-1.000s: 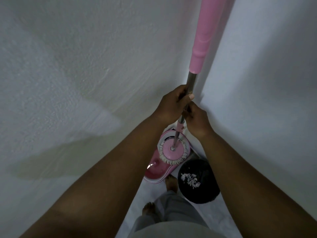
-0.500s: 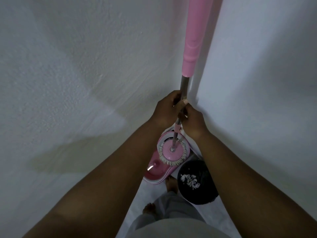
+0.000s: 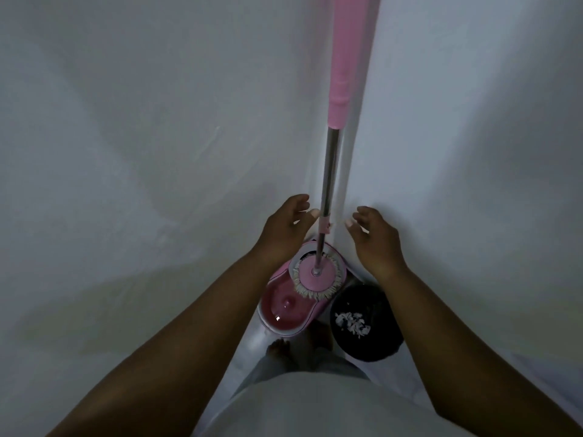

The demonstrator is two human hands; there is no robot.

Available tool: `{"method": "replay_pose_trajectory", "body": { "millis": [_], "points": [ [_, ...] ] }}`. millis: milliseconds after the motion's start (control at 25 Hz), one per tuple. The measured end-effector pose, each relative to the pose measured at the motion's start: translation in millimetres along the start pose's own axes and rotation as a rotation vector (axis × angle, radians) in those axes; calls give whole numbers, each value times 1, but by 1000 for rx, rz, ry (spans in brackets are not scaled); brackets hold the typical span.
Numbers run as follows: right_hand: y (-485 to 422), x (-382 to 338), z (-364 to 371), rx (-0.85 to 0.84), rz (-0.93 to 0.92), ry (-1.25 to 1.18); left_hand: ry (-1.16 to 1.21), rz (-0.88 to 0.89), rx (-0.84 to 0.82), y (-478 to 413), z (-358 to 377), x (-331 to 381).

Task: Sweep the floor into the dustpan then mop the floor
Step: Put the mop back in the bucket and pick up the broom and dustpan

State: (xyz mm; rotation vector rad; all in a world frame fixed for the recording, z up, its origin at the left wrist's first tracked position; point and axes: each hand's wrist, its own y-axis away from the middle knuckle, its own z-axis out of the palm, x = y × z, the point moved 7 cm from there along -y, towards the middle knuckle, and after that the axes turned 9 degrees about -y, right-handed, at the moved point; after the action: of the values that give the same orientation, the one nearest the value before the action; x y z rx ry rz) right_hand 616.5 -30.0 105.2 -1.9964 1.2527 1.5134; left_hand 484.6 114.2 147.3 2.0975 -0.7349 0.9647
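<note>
A mop with a pink grip and a steel pole (image 3: 329, 171) stands upright in the corner of two white walls. Its round pink head (image 3: 317, 275) with a pale fringe sits in the spinner of the pink mop bucket (image 3: 284, 310) on the floor. My left hand (image 3: 285, 228) is just left of the pole, fingers loosely spread, thumb close to the pole's pink collar. My right hand (image 3: 373, 238) is apart from the pole on its right, fingers relaxed. Neither hand holds anything.
A black round bin (image 3: 366, 323) with white scraps inside stands right of the bucket. My bare feet (image 3: 279, 346) are on the white floor just behind both. White walls close in on the left and right.
Both hands have let go of the mop pole and drawn apart to either side. The mop now stands by itself in the bucket, leaning into the corner.
</note>
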Motion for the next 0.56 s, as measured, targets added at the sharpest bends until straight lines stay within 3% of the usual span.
{"method": "replay_pose_trajectory", "body": {
  "millis": [280, 560],
  "points": [
    [136, 4, -16, 81, 34, -18, -81, 203, -246, 84, 5, -26],
    [285, 53, 0, 255, 225, -212, -140, 177, -525, 158, 37, -99]
  ]
}}
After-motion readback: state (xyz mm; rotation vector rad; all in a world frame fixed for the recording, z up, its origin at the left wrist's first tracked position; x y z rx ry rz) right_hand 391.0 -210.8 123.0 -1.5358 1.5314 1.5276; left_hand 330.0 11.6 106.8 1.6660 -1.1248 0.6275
